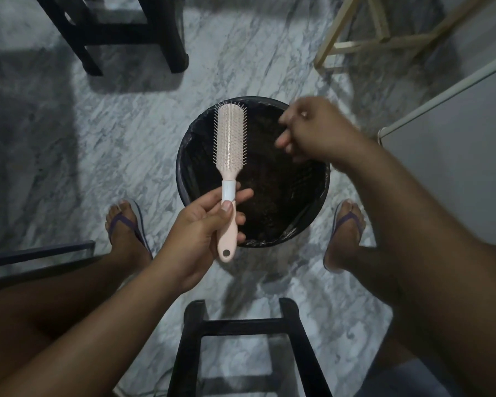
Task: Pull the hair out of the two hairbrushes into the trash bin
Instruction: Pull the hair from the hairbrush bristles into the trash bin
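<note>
Pink hairbrush (pixel 230 138), bristles up and looking nearly free of hair, is gripped by its handle between the thumb and curled fingers of the left hand (pixel 204 224), above a black-lined trash bin (pixel 181 173). Farther over the bin, the blurred right hand (pixel 312 130) has bent fingers; whether it pinches hair cannot be told. No second brush shows, so it likely remains. No legible writing
</note>
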### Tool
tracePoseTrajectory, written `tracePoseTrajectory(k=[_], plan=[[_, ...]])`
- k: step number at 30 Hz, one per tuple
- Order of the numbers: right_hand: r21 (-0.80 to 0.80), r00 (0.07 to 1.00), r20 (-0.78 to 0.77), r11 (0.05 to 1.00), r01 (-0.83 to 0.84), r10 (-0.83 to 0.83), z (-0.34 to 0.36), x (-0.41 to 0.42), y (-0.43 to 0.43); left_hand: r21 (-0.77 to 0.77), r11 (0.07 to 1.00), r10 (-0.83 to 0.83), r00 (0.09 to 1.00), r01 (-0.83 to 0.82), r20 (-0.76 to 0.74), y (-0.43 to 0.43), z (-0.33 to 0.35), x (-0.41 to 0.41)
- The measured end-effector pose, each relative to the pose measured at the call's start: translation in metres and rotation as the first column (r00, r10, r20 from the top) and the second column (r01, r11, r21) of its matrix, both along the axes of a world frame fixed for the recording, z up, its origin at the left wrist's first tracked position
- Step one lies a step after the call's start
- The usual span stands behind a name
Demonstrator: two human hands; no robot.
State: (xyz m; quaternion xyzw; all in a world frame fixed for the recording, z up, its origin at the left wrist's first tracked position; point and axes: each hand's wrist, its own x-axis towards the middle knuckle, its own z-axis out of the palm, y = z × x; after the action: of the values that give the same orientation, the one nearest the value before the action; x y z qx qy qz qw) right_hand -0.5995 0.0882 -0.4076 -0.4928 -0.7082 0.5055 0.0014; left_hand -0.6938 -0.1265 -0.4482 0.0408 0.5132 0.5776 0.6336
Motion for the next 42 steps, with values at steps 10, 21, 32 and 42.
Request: tracePoseTrajectory(k=[10,21,32,42], plan=[[-0.232,0.965,-0.18,0.945,-0.232,0.192,-0.004,-0.009,-0.018,-0.01,0.998,-0.07,0.995,0.069,-0.077,-0.002,0.005,0.004],[0.062,0.972,-0.053,0.972,-0.227,0.231,0.006,-0.006,-0.01,-0.046,0.997,-0.054,0.998,0.054,0.012,0.002,0.007,0.003],[0.333,0.923,0.152,0.861,-0.385,0.355,0.015,-0.017,-0.038,-0.033,0.994,-0.103,0.99,0.1,-0.095,0.001,0.008,0.013],[0.536,0.997,0.004,0.842,-0.064,0.073,0.006,-0.023,-0.021,-0.017,0.974,-0.223,0.935,0.227,-0.275,-0.007,0.009,0.024]])
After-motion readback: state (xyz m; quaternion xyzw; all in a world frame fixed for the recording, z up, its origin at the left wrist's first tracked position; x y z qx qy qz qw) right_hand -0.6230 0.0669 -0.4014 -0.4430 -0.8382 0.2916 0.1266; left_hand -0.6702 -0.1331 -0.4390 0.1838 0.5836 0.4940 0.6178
